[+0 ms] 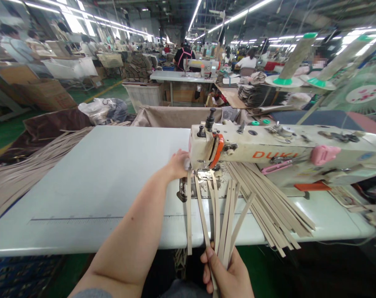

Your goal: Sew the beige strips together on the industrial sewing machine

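Note:
A cream sewing machine (268, 151) stands on a white table (91, 186). My left hand (178, 163) reaches to the machine's head beside the needle area, its fingers hidden behind the housing. My right hand (227, 273), below the table's front edge, is closed round the near ends of several thin beige strips (220, 215) that run up to the needle plate. One strip (189, 215) hangs loose over the edge.
A fanned pile of more beige strips (268, 198) lies under the machine arm. Heaps of strips (20, 169) drape off the table's left. A cloth-lined bin (175, 116) stands behind. Thread cones (295, 56) rise at right. Other workers sit at distant machines.

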Demonstrator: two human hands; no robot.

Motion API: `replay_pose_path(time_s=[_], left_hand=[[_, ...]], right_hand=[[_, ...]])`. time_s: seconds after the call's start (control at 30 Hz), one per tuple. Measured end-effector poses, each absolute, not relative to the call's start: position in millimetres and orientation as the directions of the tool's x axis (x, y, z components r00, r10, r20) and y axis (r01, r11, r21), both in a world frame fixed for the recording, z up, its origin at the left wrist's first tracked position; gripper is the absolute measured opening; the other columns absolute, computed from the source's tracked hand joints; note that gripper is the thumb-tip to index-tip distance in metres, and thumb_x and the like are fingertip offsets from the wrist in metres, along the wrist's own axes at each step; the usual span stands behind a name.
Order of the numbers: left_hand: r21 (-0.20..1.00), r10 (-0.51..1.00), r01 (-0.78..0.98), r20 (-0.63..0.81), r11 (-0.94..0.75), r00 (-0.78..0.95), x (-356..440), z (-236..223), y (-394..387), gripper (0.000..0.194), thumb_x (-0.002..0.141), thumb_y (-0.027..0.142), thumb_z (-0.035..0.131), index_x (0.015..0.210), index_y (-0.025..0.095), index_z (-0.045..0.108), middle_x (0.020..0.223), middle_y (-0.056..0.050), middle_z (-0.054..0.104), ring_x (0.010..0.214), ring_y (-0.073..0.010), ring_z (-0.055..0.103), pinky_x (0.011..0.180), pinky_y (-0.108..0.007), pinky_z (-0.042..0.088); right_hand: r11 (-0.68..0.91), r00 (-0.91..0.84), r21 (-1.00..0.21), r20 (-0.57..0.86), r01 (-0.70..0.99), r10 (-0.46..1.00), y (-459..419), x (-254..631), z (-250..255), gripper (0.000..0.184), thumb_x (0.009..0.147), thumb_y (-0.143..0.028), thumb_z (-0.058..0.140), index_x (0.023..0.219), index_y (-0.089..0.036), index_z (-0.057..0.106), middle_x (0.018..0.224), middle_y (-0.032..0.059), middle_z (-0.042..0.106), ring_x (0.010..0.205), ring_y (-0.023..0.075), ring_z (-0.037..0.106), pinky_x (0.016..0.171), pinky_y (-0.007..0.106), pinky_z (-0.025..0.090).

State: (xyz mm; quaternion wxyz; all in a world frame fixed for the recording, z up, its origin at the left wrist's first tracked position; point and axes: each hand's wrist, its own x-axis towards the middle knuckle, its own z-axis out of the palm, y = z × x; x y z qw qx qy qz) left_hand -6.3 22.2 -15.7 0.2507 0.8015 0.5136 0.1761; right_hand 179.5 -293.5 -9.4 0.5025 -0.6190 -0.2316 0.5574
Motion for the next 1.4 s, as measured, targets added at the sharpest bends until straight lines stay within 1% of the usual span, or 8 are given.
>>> replay_pose_path(time_s=[0.07, 0.17, 0.43, 0.67, 0.83, 1.07, 1.27, 1.4], left_hand=[[0.513, 0.888, 0.769, -0.028, -0.382, 0.460, -10.0, -12.2, 17.6, 0.103, 0.068, 0.043, 0.106, 0.164, 0.026, 0.075, 0.186, -0.016, 0.058, 0.178, -0.0543, 0.043, 0.149, -0.072, 0.036], [0.450, 0.880, 0.798, -0.054, -0.400, 0.472, -9.6, -9.5, 12.7, 0.114, 0.069, 0.051, 0.105, 0.174, 0.029, 0.066, 0.190, -0.016, 0.051, 0.183, -0.0557, 0.032, 0.151, -0.073, 0.029], [0.439, 0.881, 0.794, -0.014, -0.420, 0.473, -10.4, -13.5, 17.5, 0.115, 0.069, 0.067, 0.106, 0.170, 0.027, 0.068, 0.188, -0.018, 0.052, 0.184, -0.0575, 0.029, 0.150, -0.072, 0.031], [0.443, 0.886, 0.801, -0.033, -0.403, 0.463, -10.7, -9.2, 14.7, 0.114, 0.071, 0.054, 0.105, 0.174, 0.027, 0.063, 0.190, -0.017, 0.050, 0.185, -0.0526, 0.030, 0.152, -0.069, 0.030], [0.470, 0.881, 0.785, -0.033, -0.403, 0.471, -10.2, -8.0, 14.5, 0.112, 0.073, 0.053, 0.104, 0.173, 0.026, 0.063, 0.190, -0.019, 0.049, 0.184, -0.0534, 0.032, 0.151, -0.069, 0.030], [0.485, 0.887, 0.781, -0.021, -0.394, 0.461, -10.8, -8.4, 14.4, 0.115, 0.070, 0.050, 0.105, 0.174, 0.027, 0.062, 0.188, -0.018, 0.052, 0.184, -0.0540, 0.031, 0.151, -0.070, 0.030], [0.490, 0.890, 0.786, -0.044, -0.376, 0.453, -9.1, -5.9, 13.1, 0.121, 0.069, 0.049, 0.105, 0.178, 0.027, 0.058, 0.190, -0.019, 0.050, 0.184, -0.0559, 0.030, 0.151, -0.073, 0.029], [0.508, 0.896, 0.782, -0.043, -0.361, 0.442, -8.4, -4.7, 11.1, 0.123, 0.067, 0.052, 0.106, 0.179, 0.027, 0.059, 0.192, -0.018, 0.048, 0.185, -0.0551, 0.031, 0.152, -0.070, 0.028]], right_hand=[[-0.385, 0.276, -0.881, -0.456, -0.274, 0.846, -294.2, 180.0, -9.3, 0.082, 0.067, -0.092, 0.107, 0.090, -0.021, 0.075, 0.057, -0.0025, 0.073, 0.040, 0.0104, 0.056, 0.042, 0.022, 0.046], [-0.394, 0.274, -0.877, -0.464, -0.275, 0.842, -295.4, 181.7, -8.3, 0.084, 0.065, -0.093, 0.107, 0.092, -0.019, 0.076, 0.062, 0.0008, 0.079, 0.041, 0.0105, 0.060, 0.043, 0.020, 0.045], [-0.447, 0.230, -0.827, -0.534, -0.340, 0.814, -301.8, 188.7, 1.0, 0.078, 0.073, -0.090, 0.106, 0.089, -0.018, 0.082, 0.078, 0.0064, 0.086, 0.049, 0.0123, 0.066, 0.050, 0.025, 0.060], [-0.472, 0.256, -0.741, -0.632, -0.479, 0.732, -307.2, 192.3, 3.3, 0.079, 0.053, -0.074, 0.122, 0.098, -0.016, 0.092, 0.079, 0.0041, 0.084, 0.071, 0.0194, 0.081, 0.062, 0.024, 0.068], [-0.502, 0.239, -0.735, -0.644, -0.456, 0.726, -313.0, 195.5, -0.3, 0.084, 0.058, -0.076, 0.120, 0.110, -0.016, 0.093, 0.071, 0.0054, 0.084, 0.071, 0.0216, 0.080, 0.069, 0.027, 0.072], [-0.511, 0.217, -0.730, -0.646, -0.454, 0.732, -317.9, 198.9, -9.3, 0.087, 0.056, -0.075, 0.121, 0.116, -0.016, 0.097, 0.078, 0.0077, 0.089, 0.077, 0.0232, 0.085, 0.081, 0.032, 0.074], [-0.504, 0.256, -0.813, -0.574, -0.293, 0.778, -323.1, 211.3, -22.2, 0.075, 0.062, -0.081, 0.115, 0.106, -0.022, 0.101, 0.079, 0.0057, 0.088, 0.075, 0.0238, 0.079, 0.077, 0.033, 0.067], [-0.465, 0.295, -0.871, -0.492, -0.160, 0.819, -323.3, 214.4, -25.7, 0.074, 0.063, -0.086, 0.111, 0.099, -0.023, 0.103, 0.101, 0.0125, 0.097, 0.107, 0.0384, 0.087, 0.107, 0.045, 0.068]])
